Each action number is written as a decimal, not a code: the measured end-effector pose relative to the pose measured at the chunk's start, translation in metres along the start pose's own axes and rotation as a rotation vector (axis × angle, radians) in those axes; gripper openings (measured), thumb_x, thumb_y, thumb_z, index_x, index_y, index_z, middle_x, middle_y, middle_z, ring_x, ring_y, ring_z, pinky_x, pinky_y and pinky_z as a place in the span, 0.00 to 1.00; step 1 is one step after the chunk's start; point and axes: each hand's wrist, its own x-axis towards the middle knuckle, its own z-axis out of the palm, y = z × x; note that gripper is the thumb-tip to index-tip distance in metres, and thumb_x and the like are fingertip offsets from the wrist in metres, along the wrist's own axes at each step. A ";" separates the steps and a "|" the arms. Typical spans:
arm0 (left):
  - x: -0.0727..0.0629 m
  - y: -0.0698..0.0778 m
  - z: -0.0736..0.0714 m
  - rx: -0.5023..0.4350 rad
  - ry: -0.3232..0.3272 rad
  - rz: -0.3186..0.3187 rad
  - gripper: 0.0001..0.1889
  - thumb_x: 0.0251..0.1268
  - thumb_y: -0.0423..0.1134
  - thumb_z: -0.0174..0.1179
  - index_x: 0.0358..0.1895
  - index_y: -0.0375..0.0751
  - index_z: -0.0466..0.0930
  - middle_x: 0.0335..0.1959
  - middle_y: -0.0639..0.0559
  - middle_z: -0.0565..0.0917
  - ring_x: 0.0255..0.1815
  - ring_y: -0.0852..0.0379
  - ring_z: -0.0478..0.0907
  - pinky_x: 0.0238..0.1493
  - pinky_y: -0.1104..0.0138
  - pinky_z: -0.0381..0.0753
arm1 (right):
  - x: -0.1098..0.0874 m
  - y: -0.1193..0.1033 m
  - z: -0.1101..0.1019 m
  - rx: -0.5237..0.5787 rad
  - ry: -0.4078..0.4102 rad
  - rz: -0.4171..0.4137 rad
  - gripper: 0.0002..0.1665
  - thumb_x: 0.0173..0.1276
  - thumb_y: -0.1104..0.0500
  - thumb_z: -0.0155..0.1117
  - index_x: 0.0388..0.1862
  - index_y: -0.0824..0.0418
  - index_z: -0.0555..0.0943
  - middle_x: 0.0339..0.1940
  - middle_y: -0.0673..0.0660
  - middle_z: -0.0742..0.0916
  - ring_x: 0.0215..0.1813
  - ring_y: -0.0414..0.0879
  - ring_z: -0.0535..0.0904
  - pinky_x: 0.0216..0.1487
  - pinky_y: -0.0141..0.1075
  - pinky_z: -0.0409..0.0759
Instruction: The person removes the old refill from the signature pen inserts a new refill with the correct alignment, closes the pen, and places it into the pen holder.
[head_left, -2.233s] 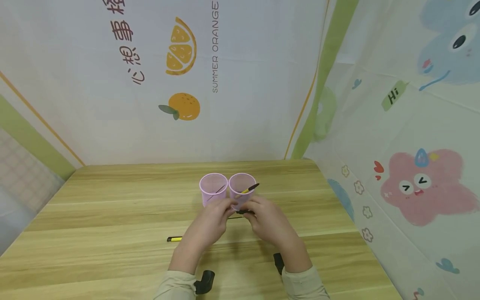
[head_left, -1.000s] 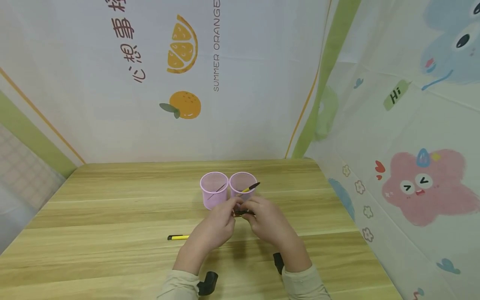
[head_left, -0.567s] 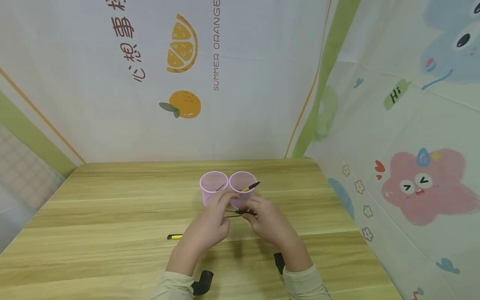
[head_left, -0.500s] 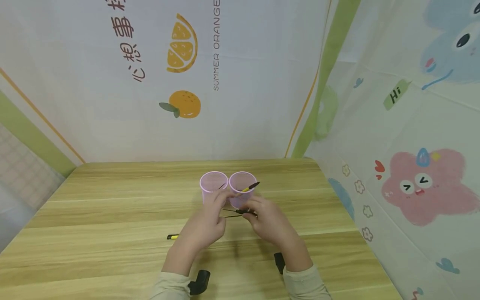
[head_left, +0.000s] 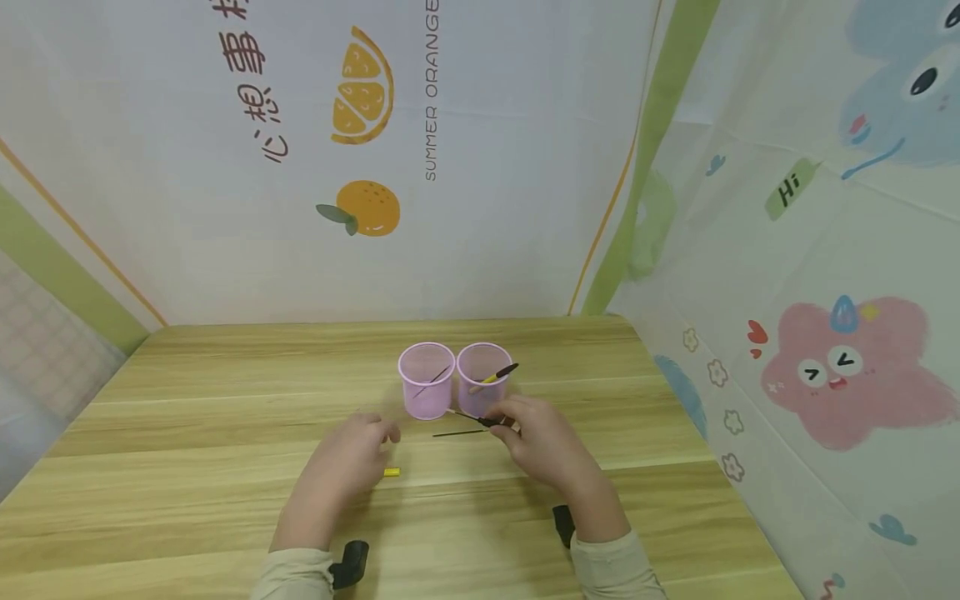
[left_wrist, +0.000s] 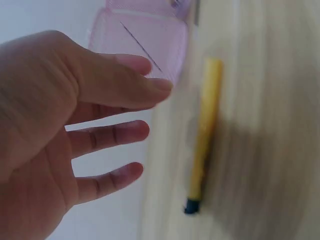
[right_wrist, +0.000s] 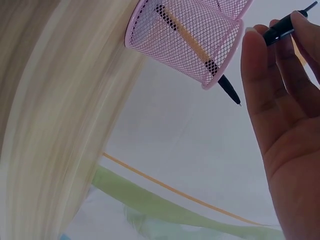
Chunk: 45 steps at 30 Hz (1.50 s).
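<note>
My right hand (head_left: 536,437) pinches a black pen section (right_wrist: 279,31) between thumb and fingers, in front of the right pink mesh cup (head_left: 480,404). A thin rod like a refill sticks out of that section toward the left. The left hand (head_left: 348,454) holds nothing; its fingers are loosely bent above a yellow pen barrel (left_wrist: 206,130) with a dark end, which lies on the table and is partly hidden by the hand in the head view. A thin dark rod (head_left: 453,434) shows on the table between the hands.
The left pink mesh cup (head_left: 427,404) stands against the right one and contains a thin dark stick (left_wrist: 141,47). A yellow pen (right_wrist: 190,40) with a black end leans out of the right cup. Cloth with printed fruit hangs behind the wooden table (head_left: 225,400).
My left hand has come away from the black section and moved left and nearer, over the yellow barrel. The right hand stays nearly in place with the section.
</note>
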 end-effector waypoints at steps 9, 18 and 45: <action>-0.008 -0.020 0.009 0.063 -0.077 -0.055 0.13 0.49 0.35 0.79 0.39 0.51 0.88 0.39 0.53 0.87 0.46 0.47 0.83 0.47 0.40 0.84 | -0.001 0.002 0.000 -0.001 -0.013 0.025 0.07 0.71 0.67 0.72 0.44 0.57 0.89 0.40 0.50 0.91 0.44 0.43 0.86 0.44 0.34 0.84; -0.009 -0.021 0.009 0.030 -0.102 -0.072 0.10 0.55 0.38 0.79 0.31 0.54 0.85 0.33 0.58 0.81 0.40 0.54 0.79 0.43 0.44 0.81 | -0.002 0.003 0.000 0.020 -0.015 0.048 0.06 0.72 0.66 0.72 0.46 0.60 0.89 0.42 0.50 0.91 0.45 0.44 0.86 0.44 0.33 0.85; -0.003 -0.011 0.001 -0.048 0.070 0.045 0.07 0.70 0.38 0.70 0.35 0.53 0.82 0.29 0.61 0.83 0.32 0.60 0.75 0.38 0.59 0.78 | -0.005 0.003 0.002 0.000 0.005 0.034 0.07 0.71 0.66 0.72 0.44 0.57 0.88 0.43 0.50 0.91 0.44 0.44 0.87 0.42 0.32 0.84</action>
